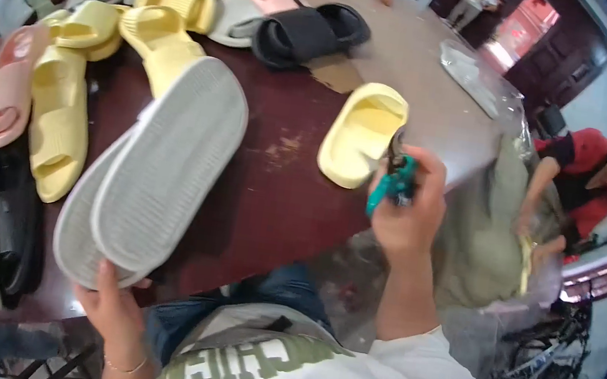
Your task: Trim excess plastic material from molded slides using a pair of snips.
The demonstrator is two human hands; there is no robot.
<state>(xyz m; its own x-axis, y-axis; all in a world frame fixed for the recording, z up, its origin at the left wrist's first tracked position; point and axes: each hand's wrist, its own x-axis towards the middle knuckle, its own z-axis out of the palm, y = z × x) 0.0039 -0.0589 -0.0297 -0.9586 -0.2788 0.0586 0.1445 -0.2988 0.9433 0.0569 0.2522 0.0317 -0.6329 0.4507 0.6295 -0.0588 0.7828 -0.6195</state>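
Note:
My left hand [112, 310] is closed on the heel end of a pair of grey slippers [172, 159], with a ribbed sole facing up. One slipper overlaps the other, and they are tilted over the table's near left side. In my right hand [412, 216] is a pair of teal-handled pliers [401, 174], its dark jaws pointing up and away from me. The jaws overlap the right edge of a single yellow slipper [336, 151] on the table; whether they touch it I cannot tell.
Yellow slippers [57, 124], pink slippers [9, 90] and black slippers [306, 35] crowd the left and far parts of the dark red table [270, 208]. A clear plastic package [470, 77] lies far right. People work across the table, and a person in red [592, 176] bends at right.

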